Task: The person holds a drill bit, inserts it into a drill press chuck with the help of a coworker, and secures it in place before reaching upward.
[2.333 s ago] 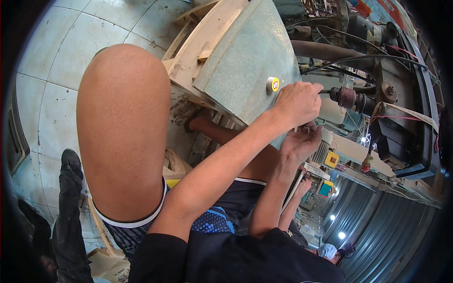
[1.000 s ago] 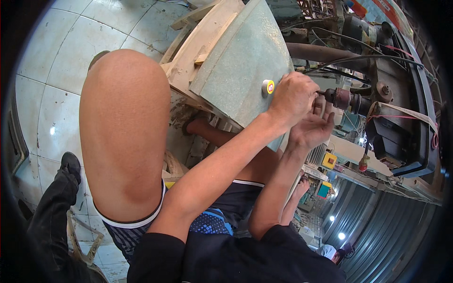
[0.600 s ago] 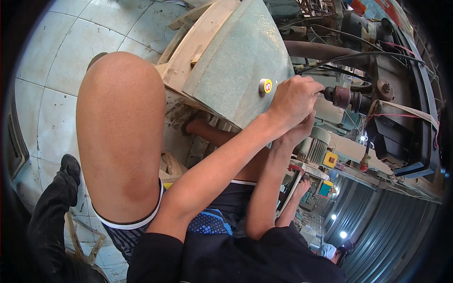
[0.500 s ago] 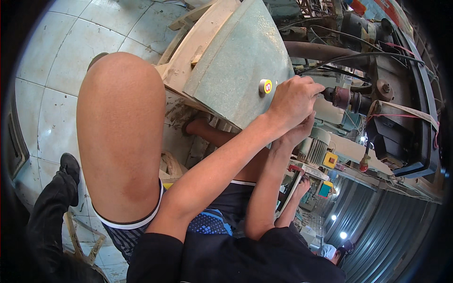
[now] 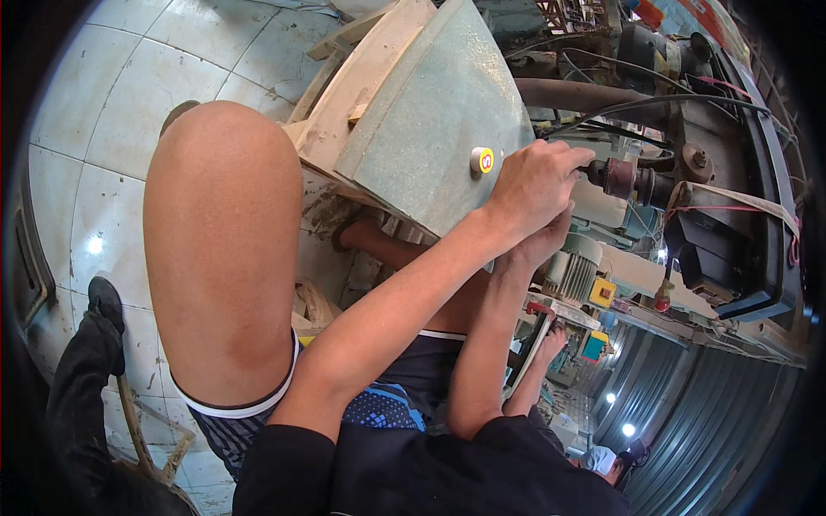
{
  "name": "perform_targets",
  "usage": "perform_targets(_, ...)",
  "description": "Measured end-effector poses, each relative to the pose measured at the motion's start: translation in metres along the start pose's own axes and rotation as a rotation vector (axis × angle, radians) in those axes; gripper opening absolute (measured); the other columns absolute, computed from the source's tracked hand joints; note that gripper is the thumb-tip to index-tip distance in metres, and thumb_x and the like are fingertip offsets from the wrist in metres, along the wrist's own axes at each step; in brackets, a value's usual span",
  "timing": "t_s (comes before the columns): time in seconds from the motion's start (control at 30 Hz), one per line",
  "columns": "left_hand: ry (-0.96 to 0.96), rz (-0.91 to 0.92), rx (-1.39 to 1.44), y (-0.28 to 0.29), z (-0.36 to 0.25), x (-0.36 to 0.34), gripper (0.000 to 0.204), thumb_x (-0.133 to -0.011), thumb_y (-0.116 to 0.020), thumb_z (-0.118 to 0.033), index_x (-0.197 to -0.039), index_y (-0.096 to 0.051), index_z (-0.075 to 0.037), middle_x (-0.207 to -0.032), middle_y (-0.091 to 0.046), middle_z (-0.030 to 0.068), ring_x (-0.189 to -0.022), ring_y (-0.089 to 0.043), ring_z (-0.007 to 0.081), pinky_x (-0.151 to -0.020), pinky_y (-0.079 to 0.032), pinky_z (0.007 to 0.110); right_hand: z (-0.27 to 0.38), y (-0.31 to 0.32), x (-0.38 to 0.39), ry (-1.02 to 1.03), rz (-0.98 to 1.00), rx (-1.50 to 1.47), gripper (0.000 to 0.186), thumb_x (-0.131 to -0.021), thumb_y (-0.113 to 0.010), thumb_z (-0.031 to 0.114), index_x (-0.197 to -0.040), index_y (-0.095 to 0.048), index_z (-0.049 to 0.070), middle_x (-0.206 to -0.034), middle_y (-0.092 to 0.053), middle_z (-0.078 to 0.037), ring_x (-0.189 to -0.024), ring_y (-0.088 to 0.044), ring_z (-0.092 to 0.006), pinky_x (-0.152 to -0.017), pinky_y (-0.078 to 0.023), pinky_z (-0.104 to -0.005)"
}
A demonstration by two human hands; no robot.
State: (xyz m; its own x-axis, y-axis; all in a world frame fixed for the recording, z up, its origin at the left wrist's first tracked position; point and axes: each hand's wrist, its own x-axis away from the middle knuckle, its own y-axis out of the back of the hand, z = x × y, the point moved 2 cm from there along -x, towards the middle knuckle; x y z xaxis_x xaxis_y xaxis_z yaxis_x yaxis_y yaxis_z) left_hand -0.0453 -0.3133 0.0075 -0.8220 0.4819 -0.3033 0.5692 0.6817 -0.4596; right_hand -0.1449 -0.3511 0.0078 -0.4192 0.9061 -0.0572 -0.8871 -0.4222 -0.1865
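Observation:
My left hand (image 5: pixel 532 182) is closed at the edge of a green, dust-covered board or machine top (image 5: pixel 430 129). Its fingers point toward a dark drill-like chuck (image 5: pixel 613 176) on a machine spindle. Just below it, my right hand (image 5: pixel 544 242) is closed too, its fingertips close under the left hand. Whatever the two hands grip is hidden behind the fingers. On the green top, beside my left hand, stands a short round grey knob (image 5: pixel 482 160) with a yellow and red face.
Black machine housing (image 5: pixel 731 249) and cables are at the right. A wooden frame (image 5: pixel 361 86) supports the green top. A green motor (image 5: pixel 572 268) stands behind my right hand. Another person's dark-trousered leg (image 5: pixel 86 370) is at the left; a capped person (image 5: pixel 598 460) is at lower right.
My hands have stayed almost in place by the chuck. The other person's leg and shoe at the left have shifted slightly left. The view has moved a little.

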Motion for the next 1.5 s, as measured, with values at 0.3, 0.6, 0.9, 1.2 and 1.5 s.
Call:
perform_targets(0.3, -0.03, 0.074, -0.064, 0.002, -0.001, -0.002, 0.027, -0.082, -0.062, -0.007, -0.109, -0.069, -0.005, -0.091, -0.069, 0.0117, -0.086, -0.065, 0.027, -0.096, -0.043, 0.046, 0.061, -0.036, -0.015, 0.563, -0.101, 0.552, 0.041, -0.096, -0.054, 0.043, -0.117, -0.057, 0.008, -0.112, -0.062, -0.005, -0.104, -0.057, -0.0159, -0.084, -0.045, -0.038)
perform_targets(0.6, -0.055, 0.105, -0.156, 0.005, -0.005, -0.004, 0.032, -0.081, -0.071, -0.022, -0.109, -0.069, -0.008, -0.086, -0.069, 0.0092, -0.086, -0.065, 0.025, -0.107, -0.029, 0.054, 0.072, -0.048, -0.02, 0.547, -0.038, 0.597, 0.041, -0.088, -0.071, 0.03, -0.116, -0.058, 0.003, -0.103, -0.065, -0.006, -0.09, -0.06, -0.0133, -0.08, -0.043, -0.0295)
perform_targets(0.9, -0.073, 0.096, -0.182, 0.003, -0.005, -0.002, 0.031, -0.083, -0.071, -0.022, -0.11, -0.069, -0.009, -0.084, -0.069, 0.0093, -0.083, -0.065, 0.024, -0.108, -0.029, 0.055, 0.075, -0.034, -0.023, 0.485, 0.152, 0.354, 0.034, -0.09, -0.065, 0.019, -0.117, -0.057, -0.001, -0.111, -0.063, -0.01, -0.1, -0.06, -0.0189, -0.089, -0.043, -0.0348)
perform_targets(1.2, -0.077, 0.088, -0.16, 0.003, -0.005, -0.002, 0.031, -0.081, -0.071, -0.021, -0.11, -0.069, -0.008, -0.082, -0.069, 0.0084, -0.083, -0.065, 0.0243, -0.107, -0.029, 0.054, 0.074, -0.046, -0.021, 0.624, 0.109, 0.545, 0.039, -0.092, -0.059, 0.022, -0.126, -0.05, 0.005, -0.119, -0.06, -0.008, -0.113, -0.053, -0.0202, -0.098, -0.039, -0.0403)
perform_targets(1.5, -0.128, 0.109, -0.235, 0.003, -0.006, -0.004, 0.033, -0.081, -0.071, -0.02, -0.112, -0.067, -0.008, -0.091, -0.071, 0.0102, -0.087, -0.066, 0.0236, -0.11, -0.024, 0.053, 0.08, -0.033, -0.029, 0.527, 0.126, 0.34, 0.052, -0.088, -0.067, 0.01, -0.134, -0.044, 0.006, -0.122, -0.06, -0.011, -0.119, -0.053, -0.0206, -0.104, -0.038, -0.0396)
